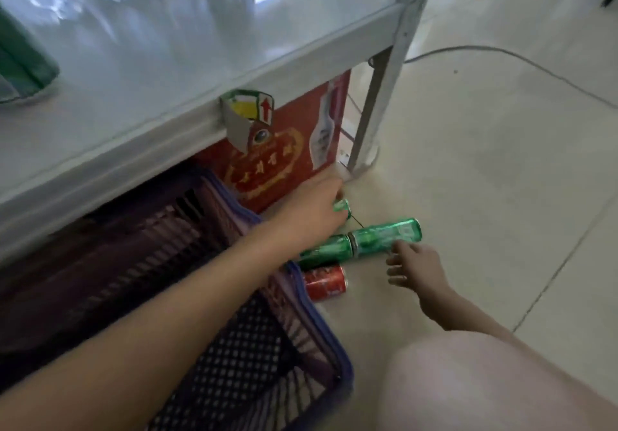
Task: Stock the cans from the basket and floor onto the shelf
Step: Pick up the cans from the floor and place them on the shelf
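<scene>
Landmark: the red carton (284, 160) under the shelf (187, 73).

Item 1, small green can (342, 205): on the floor just in front of the carton's lower right corner. My left hand (311, 210) is wrapped over it, fingers curled round the body; only its end shows past the knuckles.

Item 2, two long green cans, one (388, 236) farther from the carton, one (322, 250) nearer the basket (314, 307): lying end to end on their sides, touching, long axis running left to right across my view, a little out from the carton.

Item 3, red can (326, 283): on its side beside the basket rim, farthest from the carton.

My right hand (413, 268) is empty, fingers spread, tips just beside the outer long can, which lies ahead and slightly left of them. I judge this hand the nearer one for that can, gripping across its axis.
</scene>
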